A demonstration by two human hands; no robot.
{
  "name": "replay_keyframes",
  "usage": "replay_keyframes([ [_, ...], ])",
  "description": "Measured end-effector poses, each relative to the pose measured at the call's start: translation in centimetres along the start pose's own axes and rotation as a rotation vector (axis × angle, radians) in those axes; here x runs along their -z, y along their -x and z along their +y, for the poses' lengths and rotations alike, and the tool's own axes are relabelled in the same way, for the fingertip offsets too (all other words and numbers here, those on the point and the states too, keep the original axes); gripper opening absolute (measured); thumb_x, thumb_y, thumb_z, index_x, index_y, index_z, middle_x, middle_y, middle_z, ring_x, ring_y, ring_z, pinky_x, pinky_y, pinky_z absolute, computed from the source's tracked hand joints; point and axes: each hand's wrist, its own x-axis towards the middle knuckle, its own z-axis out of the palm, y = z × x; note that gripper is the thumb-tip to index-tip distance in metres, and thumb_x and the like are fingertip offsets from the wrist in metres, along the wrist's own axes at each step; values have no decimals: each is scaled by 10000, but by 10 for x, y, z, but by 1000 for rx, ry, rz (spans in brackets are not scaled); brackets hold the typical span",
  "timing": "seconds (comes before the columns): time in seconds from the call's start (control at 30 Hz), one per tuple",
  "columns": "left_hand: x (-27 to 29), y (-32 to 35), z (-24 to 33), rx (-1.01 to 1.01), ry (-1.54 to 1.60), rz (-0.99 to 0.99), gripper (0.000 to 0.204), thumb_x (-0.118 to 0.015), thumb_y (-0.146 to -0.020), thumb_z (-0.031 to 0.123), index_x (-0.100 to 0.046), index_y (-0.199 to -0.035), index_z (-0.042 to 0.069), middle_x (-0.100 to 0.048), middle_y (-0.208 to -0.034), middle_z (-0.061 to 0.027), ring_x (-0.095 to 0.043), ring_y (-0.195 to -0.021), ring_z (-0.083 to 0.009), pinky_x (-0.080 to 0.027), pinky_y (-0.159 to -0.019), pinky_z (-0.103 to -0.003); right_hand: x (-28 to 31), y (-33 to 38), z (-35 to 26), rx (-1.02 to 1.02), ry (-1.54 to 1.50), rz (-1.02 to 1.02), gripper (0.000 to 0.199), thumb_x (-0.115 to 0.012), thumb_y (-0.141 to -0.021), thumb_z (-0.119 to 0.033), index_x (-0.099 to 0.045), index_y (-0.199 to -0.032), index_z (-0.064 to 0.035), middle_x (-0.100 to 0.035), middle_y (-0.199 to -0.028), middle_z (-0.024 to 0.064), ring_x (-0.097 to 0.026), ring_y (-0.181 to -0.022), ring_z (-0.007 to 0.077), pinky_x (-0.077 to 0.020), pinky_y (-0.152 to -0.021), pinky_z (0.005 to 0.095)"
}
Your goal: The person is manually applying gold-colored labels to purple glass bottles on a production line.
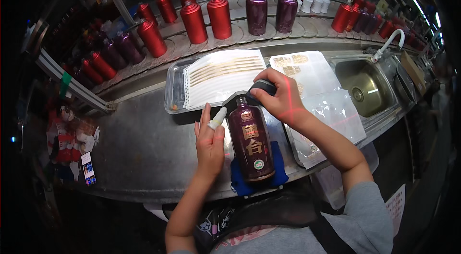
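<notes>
A dark purple glass bottle [250, 146] with gold lettering and a small round green-and-white mark rests on a folded blue cloth [280, 177] at the counter's front edge. My right hand [282, 95] is closed around a dark-handled tool [261, 88]. The tool's thin grey end reaches left, just beyond the bottle's neck; whether it touches the glass I cannot tell. Beside the bottle's left shoulder is my left hand [210, 146], fingers extended and apart, holding nothing. A white covering [218, 118] wraps one of its digits.
Behind the bottle, a clear tray [175, 92] bears white sheets with gold strips. More decal sheets [314, 74] lie at right, near a sink [357, 93] with a white faucet [391, 43]. A curved conveyor [177, 45] carries red bottles [219, 18] and purple bottles [286, 13]. A phone [88, 168] is at left.
</notes>
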Motion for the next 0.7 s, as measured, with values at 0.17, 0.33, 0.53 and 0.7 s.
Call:
replay_keyframes([
  [0.17,-5,40,10,86,263,48,435,-434,-995,167,-503,-1396,13,-308,-1552,-217,-331,-1421,-281,-187,-1158,-412,7,12,-15,208,65,-122,231,-703,-803,-136,-590,-956,-4,-633,-868,181,-643,-809,358,-507,-702,384],
  [0.33,-13,62,17,327,572,15,457,-426,-1001,99,-417,-1442,-20,-271,-1575,-171,-357,-1394,-217,-275,-1119,-323,10,28,-28,524,153,-144,256,-695,-672,3,-618,-908,-62,-553,-781,111,-582,-735,337,-474,-650,422],
  [0.53,-33,91,12,185,525,-12,535,-458,-990,118,-321,-1470,-73,-364,-1525,-166,-366,-1375,-217,-270,-1127,-332,10,136,-31,836,103,-253,251,-801,-646,-98,-732,-888,-98,-612,-782,37,-595,-676,207,-447,-558,327],
  [0.7,-37,103,25,297,607,-54,669,-552,-950,129,-232,-1510,-48,-444,-1448,-180,-454,-1294,-218,-335,-1084,-331,15,167,-45,6,-123,-112,283,-812,-770,-119,-632,-972,-37,-612,-850,55,-611,-754,152,-485,-644,290],
])
